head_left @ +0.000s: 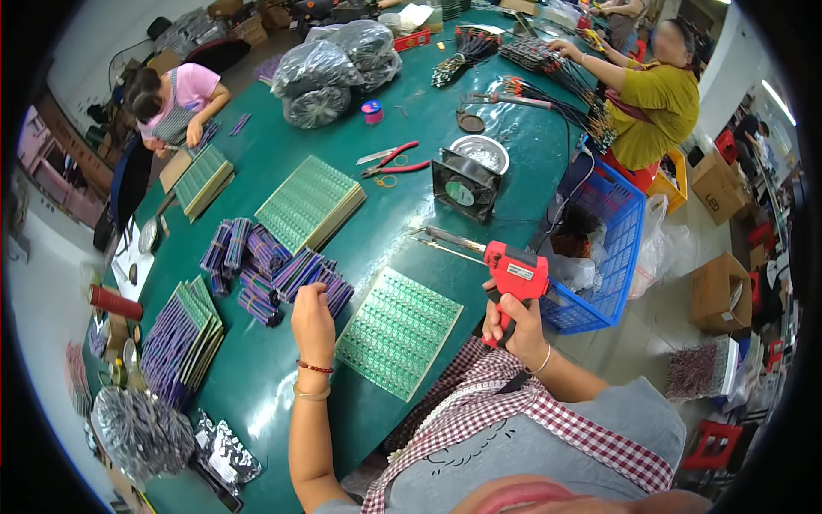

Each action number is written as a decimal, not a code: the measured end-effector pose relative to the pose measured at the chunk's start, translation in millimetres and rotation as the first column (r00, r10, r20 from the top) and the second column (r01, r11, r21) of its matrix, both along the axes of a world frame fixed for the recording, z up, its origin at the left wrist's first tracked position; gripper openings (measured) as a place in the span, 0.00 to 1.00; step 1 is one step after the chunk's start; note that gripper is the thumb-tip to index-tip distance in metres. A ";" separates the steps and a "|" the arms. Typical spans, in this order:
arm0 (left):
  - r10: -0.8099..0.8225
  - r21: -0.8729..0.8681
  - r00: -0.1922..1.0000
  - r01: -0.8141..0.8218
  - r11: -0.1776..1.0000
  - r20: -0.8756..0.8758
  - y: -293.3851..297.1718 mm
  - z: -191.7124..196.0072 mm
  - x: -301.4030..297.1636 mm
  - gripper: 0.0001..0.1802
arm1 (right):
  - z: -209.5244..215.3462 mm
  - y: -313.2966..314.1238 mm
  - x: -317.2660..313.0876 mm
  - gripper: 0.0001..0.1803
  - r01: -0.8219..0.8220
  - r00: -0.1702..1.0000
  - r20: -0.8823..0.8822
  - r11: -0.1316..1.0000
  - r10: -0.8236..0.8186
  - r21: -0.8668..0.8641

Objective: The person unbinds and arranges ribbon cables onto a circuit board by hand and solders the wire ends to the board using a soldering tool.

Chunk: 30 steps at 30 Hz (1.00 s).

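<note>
My right hand point(515, 324) grips the handle of a red soldering gun point(519, 272), whose metal tip and thin feed tube point left over the table. Below the tip lies a green circuit board panel point(401, 332), flat in front of me. My left hand point(313, 319) has its fingers curled closed at the near edge of the purple-and-black wire bundles point(295, 276). What its fingers hold, if anything, is hidden. Behind the bundles sits a thick stack of green circuit board panels point(312, 202). Panels with wires attached point(181, 339) are piled to the left.
A small black fan point(466, 185) stands before a metal bowl point(481, 152). Red-handled pliers point(397, 168) lie beyond the panel stack. A blue crate point(599, 257) stands right of the green table point(265, 377). Two people work across it, one in pink point(190, 94), one in yellow-green point(655, 111).
</note>
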<state>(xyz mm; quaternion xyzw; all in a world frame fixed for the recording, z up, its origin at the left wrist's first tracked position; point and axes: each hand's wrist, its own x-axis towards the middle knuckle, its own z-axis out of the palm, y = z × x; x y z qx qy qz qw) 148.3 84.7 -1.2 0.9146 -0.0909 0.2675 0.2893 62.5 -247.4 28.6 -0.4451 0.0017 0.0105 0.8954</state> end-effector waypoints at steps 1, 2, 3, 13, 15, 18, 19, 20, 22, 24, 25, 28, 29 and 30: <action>-0.034 -0.040 0.999 0.032 0.999 -0.037 -1.2 6.3 -7.9 0.04 | 1.1 0.8 -1.7 0.21 -0.006 1.000 0.010 1.000 0.006 -0.003; -0.072 -0.082 0.995 0.066 0.994 -0.069 -2.8 12.5 -15.0 0.05 | 2.4 2.3 -2.9 0.21 -0.006 1.000 0.030 1.000 0.006 -0.005; -0.127 -0.158 0.984 0.107 0.982 -0.126 -4.3 18.3 -25.1 0.04 | 3.6 4.3 -3.3 0.21 -0.017 1.000 0.016 1.000 0.017 -0.007; -0.166 -0.395 0.919 0.012 0.919 -0.357 -1.9 32.2 -131.2 0.01 | 7.4 48.4 -11.5 0.22 -0.196 0.980 -0.040 0.980 0.195 -0.022; -0.138 -0.459 0.892 -0.085 0.884 -0.431 -4.3 34.5 -154.4 0.04 | 10.1 68.9 -18.4 0.22 -0.218 0.976 -0.030 0.974 0.217 -0.064; -0.187 -0.583 0.924 -0.047 0.811 -0.335 -20.0 35.3 -175.1 0.06 | 16.7 100.8 -37.2 0.21 -0.278 0.961 -0.089 0.909 0.263 -0.311; -0.196 -0.602 0.930 -0.034 0.798 -0.312 -25.9 34.9 -178.3 0.06 | 18.6 109.3 -42.8 0.21 -0.298 0.954 -0.096 0.874 0.283 -0.383; -0.198 -0.617 0.935 -0.028 0.786 -0.295 -30.7 34.8 -180.7 0.06 | 21.4 113.3 -50.5 0.18 -0.321 0.943 -0.078 0.823 0.323 -0.468; -0.219 -0.649 0.949 0.019 0.760 -0.228 -36.9 35.3 -182.5 0.06 | 25.1 123.7 -61.8 0.17 -0.285 0.947 -0.029 0.798 0.319 -0.531; -0.232 -0.630 0.955 0.065 0.774 -0.186 -36.8 38.1 -185.0 0.06 | 27.5 134.8 -72.2 0.18 -0.207 0.964 0.011 0.772 0.267 -0.600; -0.244 -0.606 0.953 0.088 0.791 -0.180 -34.2 40.0 -185.8 0.06 | 28.4 138.7 -74.9 0.18 -0.205 0.965 0.013 0.789 0.260 -0.579; -0.276 -0.557 0.939 0.119 0.822 -0.206 -24.6 45.8 -189.7 0.05 | 29.9 146.6 -78.9 0.16 -0.148 0.978 0.028 0.773 0.209 -0.617; -0.267 -0.481 0.951 0.162 0.862 -0.157 -21.4 47.3 -189.7 0.06 | 30.4 146.5 -80.4 0.17 -0.180 0.975 -0.001 0.778 0.224 -0.602; -0.263 -0.399 0.959 0.200 0.895 -0.108 -18.5 48.8 -189.1 0.07 | 30.7 145.2 -82.1 0.18 -0.212 0.971 -0.040 0.769 0.236 -0.603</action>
